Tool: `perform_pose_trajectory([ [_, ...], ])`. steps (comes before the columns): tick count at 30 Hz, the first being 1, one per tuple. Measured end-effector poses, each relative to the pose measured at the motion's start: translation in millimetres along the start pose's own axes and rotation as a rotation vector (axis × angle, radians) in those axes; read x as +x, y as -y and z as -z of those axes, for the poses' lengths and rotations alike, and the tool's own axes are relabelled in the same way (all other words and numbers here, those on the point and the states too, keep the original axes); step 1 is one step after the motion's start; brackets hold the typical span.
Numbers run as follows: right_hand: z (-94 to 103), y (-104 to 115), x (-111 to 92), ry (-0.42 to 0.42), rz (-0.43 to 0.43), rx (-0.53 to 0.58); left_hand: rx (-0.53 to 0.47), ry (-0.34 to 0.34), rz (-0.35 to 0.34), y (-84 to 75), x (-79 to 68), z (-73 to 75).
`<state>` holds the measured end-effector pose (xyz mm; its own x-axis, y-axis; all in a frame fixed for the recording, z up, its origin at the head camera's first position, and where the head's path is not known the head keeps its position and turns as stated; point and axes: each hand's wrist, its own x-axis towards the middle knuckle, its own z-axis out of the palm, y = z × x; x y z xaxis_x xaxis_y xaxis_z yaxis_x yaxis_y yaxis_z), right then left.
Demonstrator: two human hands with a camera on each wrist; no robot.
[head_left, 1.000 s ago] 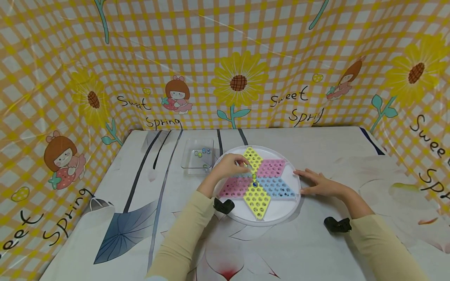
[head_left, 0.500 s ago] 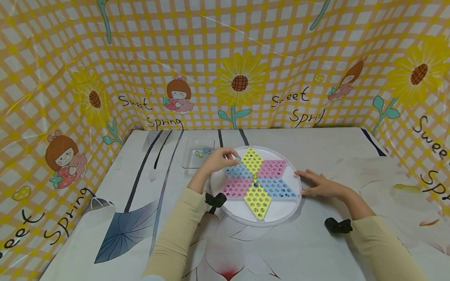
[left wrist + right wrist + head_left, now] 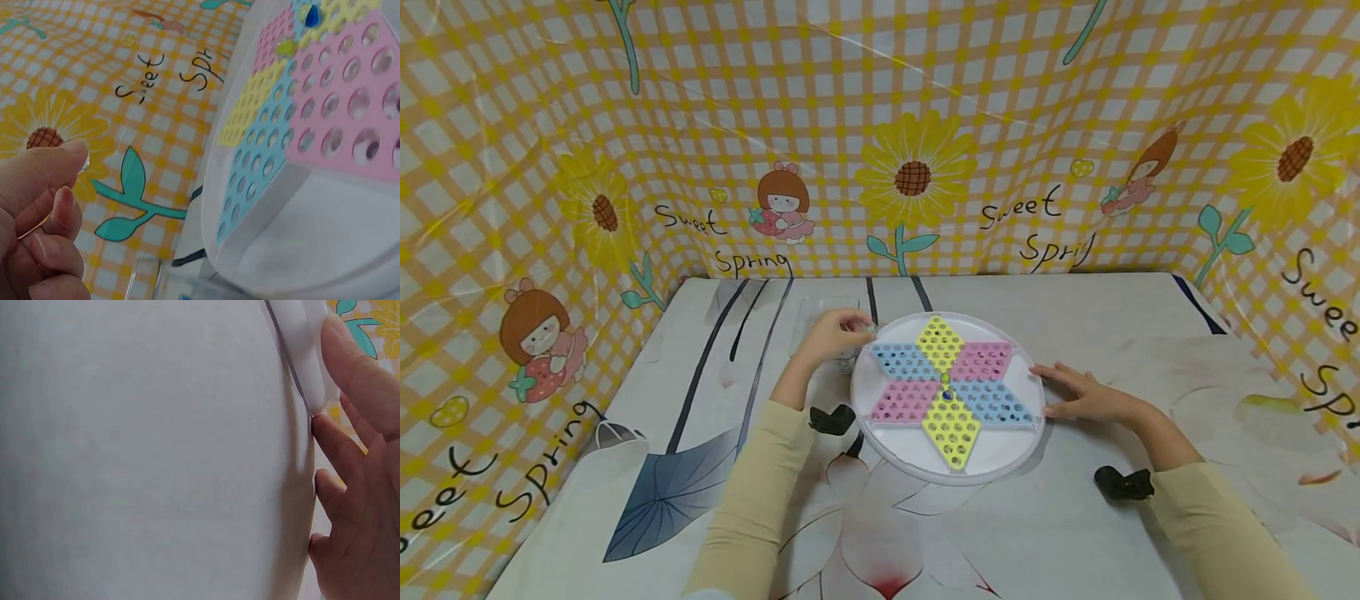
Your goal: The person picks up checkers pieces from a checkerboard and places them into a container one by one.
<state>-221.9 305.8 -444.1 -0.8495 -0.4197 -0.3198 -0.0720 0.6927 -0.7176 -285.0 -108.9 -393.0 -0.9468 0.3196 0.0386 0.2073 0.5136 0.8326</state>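
Observation:
My left hand [image 3: 832, 335] pinches a clear glass marble [image 3: 84, 164] between thumb and index finger. It is at the left edge of the round white Chinese checkers board [image 3: 895, 440], in front of a clear plastic box [image 3: 808, 307] that it mostly hides. The board carries a star of pink, blue and yellow perforated sections. Near the star's centre sit a yellow marble [image 3: 945, 378] and a blue marble [image 3: 947, 395]. My right hand [image 3: 1090, 397] rests at the board's right rim, thumb and fingertips touching it, fingers loosely extended.
A white table cover [image 3: 1000, 533] with printed flowers and dark lines lies under the board. Behind it rises a yellow checked cloth [image 3: 820, 100] with sunflowers. Black wrist straps [image 3: 1123, 483] sit on both arms.
My left hand has moved left from over the board's upper-left part toward the clear box, still holding the marble. The blue section is uncovered. My right hand stays at the rim.

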Motion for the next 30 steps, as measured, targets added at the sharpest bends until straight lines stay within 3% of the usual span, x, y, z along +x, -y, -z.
perform_pose_trajectory([
  [6,-0.7,-1,3,-0.003,-0.004,-0.012,0.003,-0.053,0.023,7.3,-5.0,16.2],
  [11,-0.7,-2,3,-0.009,0.007,-0.020,0.018,-0.059,0.023,14.1,-6.3,25.3],
  [21,-0.6,-4,3,-0.008,0.023,-0.024,0.046,-0.122,0.052,30.1,-9.8,38.2],
  [30,-1.0,-3,2,-0.010,0.016,-0.025,0.088,-0.143,0.122,39.9,-13.8,45.8],
])
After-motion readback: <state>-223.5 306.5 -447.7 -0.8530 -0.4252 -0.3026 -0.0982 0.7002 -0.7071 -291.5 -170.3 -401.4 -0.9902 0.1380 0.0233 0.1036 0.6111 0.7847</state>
